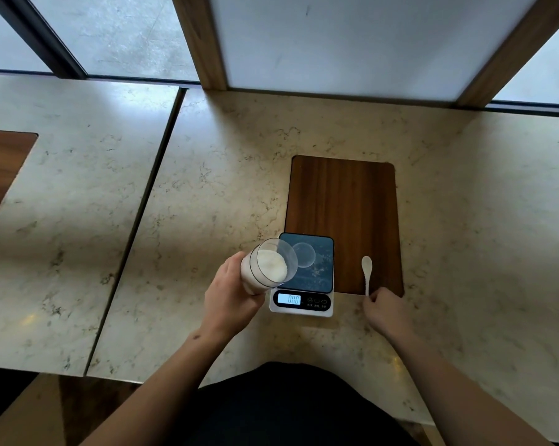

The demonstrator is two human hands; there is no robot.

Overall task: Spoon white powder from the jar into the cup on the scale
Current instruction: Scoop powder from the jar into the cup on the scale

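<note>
My left hand (pixel 231 296) grips a clear jar (pixel 268 267) holding white powder. The jar is lifted and tilted, its open mouth turned toward the scale (pixel 316 278). A small transparent cup (pixel 306 256) stands on the scale's dark platform, and the jar's rim partly overlaps it. The display reads 0.00. A white spoon (pixel 366 272) lies flat on the wooden inlay to the right of the scale, bowl pointing away from me. My right hand (pixel 389 312) pinches the near end of its handle.
The scale sits at the near edge of a dark wooden inlay (pixel 345 201) set in the marble counter (pixel 207 194). A seam (pixel 143 214) separates a second counter slab on the left. A wood-framed panel (pixel 336 43) and windows stand at the back.
</note>
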